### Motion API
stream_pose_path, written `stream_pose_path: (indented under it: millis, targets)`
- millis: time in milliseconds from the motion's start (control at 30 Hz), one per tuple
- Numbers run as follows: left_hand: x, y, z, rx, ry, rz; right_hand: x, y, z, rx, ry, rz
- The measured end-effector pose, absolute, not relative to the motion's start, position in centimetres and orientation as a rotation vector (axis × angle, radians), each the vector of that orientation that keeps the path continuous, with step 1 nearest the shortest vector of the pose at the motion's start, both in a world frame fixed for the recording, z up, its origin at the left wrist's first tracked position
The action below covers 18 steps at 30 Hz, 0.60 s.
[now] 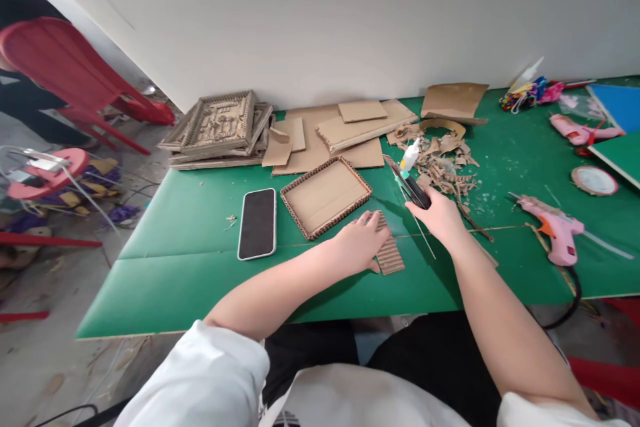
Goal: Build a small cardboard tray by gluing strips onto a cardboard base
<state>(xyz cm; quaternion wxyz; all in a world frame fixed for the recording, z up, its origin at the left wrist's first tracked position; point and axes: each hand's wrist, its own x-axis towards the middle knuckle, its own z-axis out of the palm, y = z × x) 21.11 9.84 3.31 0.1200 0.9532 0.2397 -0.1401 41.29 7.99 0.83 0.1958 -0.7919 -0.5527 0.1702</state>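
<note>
My left hand [360, 241] lies flat, fingers stretched out, pressing on a small strip of corrugated cardboard [389, 252] on the green table [190, 267]. My right hand [436, 215] is closed round a black-handled cutter [413, 189] whose tip points away from me, just right of the strip. A shallow cardboard tray with a corrugated rim [325, 195] sits just beyond my left hand. A thin stick [420, 229] lies under my right hand.
A phone [257, 223] lies face up left of the tray. Stacked cardboard frames [219, 128], flat cardboard sheets [345, 127], a glue bottle [410, 155] and scraps [447, 163] lie behind. Pink glue guns [555, 230] [580, 132] lie to the right. Red chair [75, 77] at left.
</note>
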Motion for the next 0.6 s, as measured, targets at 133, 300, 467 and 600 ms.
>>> stream_pose_path:
  millis: [133, 300, 467, 600]
  targets:
    - [21.4, 10.0, 2.3, 2.854, 0.704, -0.352, 41.3, 8.0, 0.8, -2.225, -1.544, 0.494]
    - [21.5, 10.6, 1.8, 2.894, 0.678, -0.274, 41.1, 7.9, 0.8, -2.168, -1.532, 0.493]
    - [21.8, 10.8, 0.9, 2.909, 0.692, -0.187, 40.7, 7.8, 0.7, -2.119, -1.528, 0.562]
    - [21.9, 10.7, 0.6, 2.919, 0.682, -0.173, 40.4, 7.8, 0.8, -2.056, -1.521, 0.653]
